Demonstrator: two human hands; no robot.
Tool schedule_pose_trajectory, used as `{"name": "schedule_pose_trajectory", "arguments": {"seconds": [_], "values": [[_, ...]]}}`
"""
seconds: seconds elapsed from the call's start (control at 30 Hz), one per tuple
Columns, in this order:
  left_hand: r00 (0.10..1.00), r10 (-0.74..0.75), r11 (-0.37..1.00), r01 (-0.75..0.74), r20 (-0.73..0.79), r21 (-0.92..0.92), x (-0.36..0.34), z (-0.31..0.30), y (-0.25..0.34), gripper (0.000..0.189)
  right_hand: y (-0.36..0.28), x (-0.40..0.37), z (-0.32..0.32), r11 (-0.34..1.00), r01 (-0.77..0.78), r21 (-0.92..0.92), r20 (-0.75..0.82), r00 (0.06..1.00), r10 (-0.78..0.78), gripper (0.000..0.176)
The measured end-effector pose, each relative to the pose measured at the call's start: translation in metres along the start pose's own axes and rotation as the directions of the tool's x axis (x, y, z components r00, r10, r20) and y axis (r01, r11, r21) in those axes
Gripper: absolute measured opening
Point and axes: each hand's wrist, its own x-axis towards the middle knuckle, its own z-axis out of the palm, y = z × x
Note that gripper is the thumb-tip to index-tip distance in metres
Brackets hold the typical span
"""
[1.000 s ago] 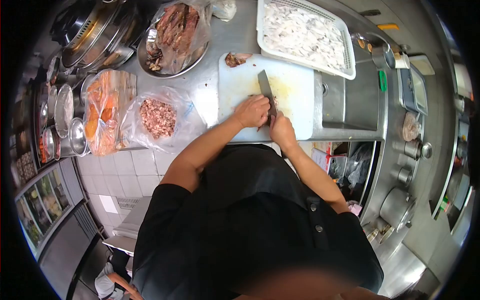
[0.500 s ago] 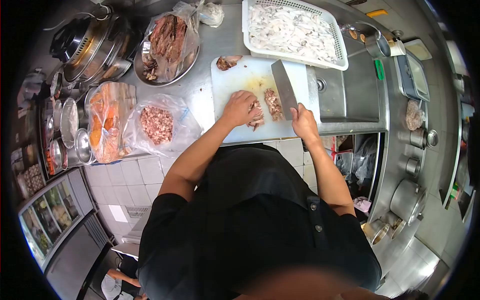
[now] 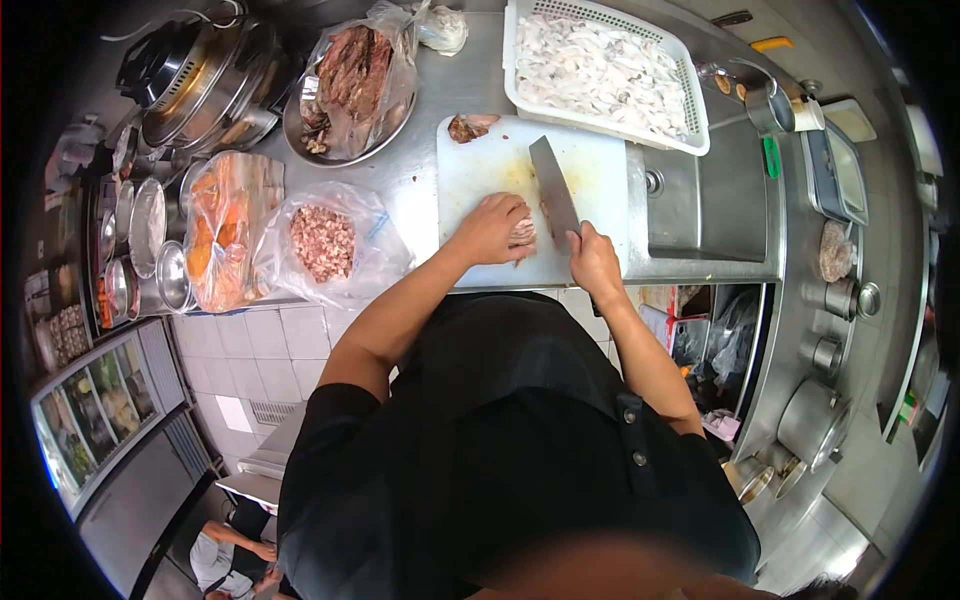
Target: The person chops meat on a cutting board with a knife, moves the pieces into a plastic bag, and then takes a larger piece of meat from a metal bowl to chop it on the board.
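My left hand (image 3: pixel 492 231) rests on the white cutting board (image 3: pixel 478 168), its fingers curled over a piece of sliced meat (image 3: pixel 523 232). In my right hand (image 3: pixel 597 264) is the handle of a cleaver (image 3: pixel 553 183). Its broad blade stands just right of the meat and hides most of the chopped bits there. A brownish meat chunk (image 3: pixel 470 127) lies at the board's far left corner. Left of the board, an open plastic bag (image 3: pixel 378 240) holds pinkish diced meat (image 3: pixel 322 244).
A white basket (image 3: pixel 514 82) of pale sliced seafood overlaps the board's far right edge. The sink (image 3: pixel 708 205) lies right of the board. A metal bowl (image 3: pixel 382 143) with bagged dark meat and a bag of orange pieces (image 3: pixel 232 230) stand left. Another person (image 3: pixel 225 550) is at lower left.
The cleaver has moved left, closer to my left hand, and now covers the chopped bits that showed between them. My left hand stays on the meat. The whole view has shifted slightly.
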Motion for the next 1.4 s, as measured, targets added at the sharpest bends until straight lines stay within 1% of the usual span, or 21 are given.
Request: {"name": "schedule_pose_trajectory", "arguments": {"seconds": [0.1, 0.17, 0.2, 0.27, 0.33, 0.4, 0.47, 0.57, 0.63, 0.67, 0.7, 0.77, 0.83, 0.9, 1.03, 1.1, 1.13, 1.2, 1.23, 1.33, 1.4], "values": [[1.000, -0.016, 0.999, 0.017, -0.025, 0.037, -0.013, 0.000, -0.003, 0.058, -0.008, 0.001, 0.005, 1.000, 0.008, 0.005, 0.024, 1.000, -0.008, 0.027], [0.969, 0.105, 0.993, -0.091, -0.222, 0.073, -0.019, 0.001, -0.008, 0.042, -0.015, 0.005, 0.010, 1.000, 0.019, 0.013, 0.040, 0.999, -0.020, 0.027], [0.970, 0.104, 0.993, -0.090, -0.222, 0.072, -0.019, 0.006, -0.013, 0.042, -0.021, 0.012, 0.008, 0.997, 0.072, -0.005, 0.070, 0.995, -0.071, 0.027], [0.962, 0.242, 0.969, -0.234, -0.126, 0.073, -0.012, 0.019, -0.022, 0.024, -0.030, 0.024, 0.000, 0.992, 0.127, -0.026, 0.102, 0.987, -0.124, 0.026], [0.952, 0.247, 0.969, -0.242, -0.179, 0.052, -0.004, 0.018, -0.018, 0.018, -0.036, 0.034, -0.009, 0.981, 0.114, -0.157, 0.253, 0.965, -0.072, 0.028], [0.941, 0.242, 0.970, -0.242, -0.236, 0.032, 0.001, 0.017, -0.017, 0.014, -0.035, 0.026, -0.011, 0.980, 0.114, -0.161, 0.256, 0.964, -0.070, 0.028], [0.964, 0.196, 0.980, -0.195, -0.181, 0.022, 0.000, 0.014, -0.017, 0.014, -0.037, 0.020, 0.004, 0.978, 0.127, -0.164, 0.272, 0.959, -0.079, 0.029], [0.972, 0.153, 0.988, -0.147, -0.180, 0.045, -0.002, 0.022, -0.020, 0.013, -0.034, 0.019, 0.045, 0.987, 0.039, -0.156, 0.179, 0.984, -0.011, 0.030], [0.963, 0.165, 0.986, -0.161, -0.212, 0.037, -0.002, 0.023, -0.021, 0.013, -0.043, 0.037, 0.049, 0.980, 0.179, -0.090, 0.022, 0.984, -0.178, 0.031], [0.953, 0.187, 0.982, -0.185, -0.239, 0.033, -0.002, 0.022, -0.021, 0.013, -0.046, 0.046, 0.038, 0.984, 0.116, -0.134, 0.150, 0.984, -0.096, 0.032], [0.951, 0.189, 0.982, -0.186, -0.244, 0.034, -0.001, 0.017, -0.019, 0.013, -0.051, 0.048, 0.021, 0.983, 0.118, -0.138, 0.148, 0.984, -0.098, 0.032], [0.927, 0.209, 0.976, -0.220, -0.312, 0.000, -0.002, 0.007, -0.014, 0.012, -0.052, 0.045, -0.005, 0.968, 0.151, -0.200, 0.335, 0.939, -0.077, 0.030], [0.930, 0.204, 0.977, -0.212, -0.306, 0.007, -0.002, 0.016, -0.022, 0.013, -0.042, 0.021, 0.001, 0.975, 0.109, -0.196, 0.338, 0.940, -0.037, 0.028], [0.932, 0.207, 0.977, -0.213, -0.296, 0.011, -0.002, 0.023, -0.025, 0.013, -0.031, 0.002, 0.035, 0.992, 0.041, -0.123, 0.183, 0.983, -0.017, 0.029], [0.948, 0.192, 0.981, -0.195, -0.254, 0.015, -0.003, 0.019, -0.024, 0.012, -0.042, 0.030, 0.049, 0.977, 0.200, -0.079, 0.024, 0.980, -0.199, 0.028], [0.949, 0.189, 0.982, -0.188, -0.253, 0.025, -0.001, 0.017, -0.021, 0.012, -0.056, 0.035, 0.017, 0.985, 0.123, -0.120, 0.109, 0.988, -0.110, 0.027], [0.942, 0.176, 0.984, -0.175, -0.286, 0.031, -0.003, 0.016, -0.018, 0.013, -0.059, 0.032, -0.001, 0.991, 0.075, -0.108, 0.228, 0.972, -0.049, 0.028], [0.933, 0.162, 0.987, -0.160, -0.321, 0.035, -0.003, 0.016, -0.016, 0.013, -0.033, 0.020, -0.006, 0.992, 0.012, -0.122, 0.372, 0.927, 0.035, 0.030], [0.936, 0.178, 0.983, -0.180, -0.305, 0.024, -0.003, 0.017, -0.018, 0.012, -0.028, 0.006, 0.004, 0.992, 0.013, -0.124, 0.371, 0.928, 0.034, 0.030], [0.938, 0.187, 0.982, -0.188, -0.293, 0.025, -0.001, 0.020, -0.024, 0.012, -0.035, -0.011, 0.045, 0.999, 0.011, -0.038, 0.118, 0.993, -0.006, 0.028], [0.939, 0.181, 0.983, -0.179, -0.293, 0.035, -0.002, 0.020, -0.024, 0.012, -0.035, 0.005, 0.055, 0.997, 0.067, -0.047, 0.095, 0.994, -0.062, 0.028]]}}
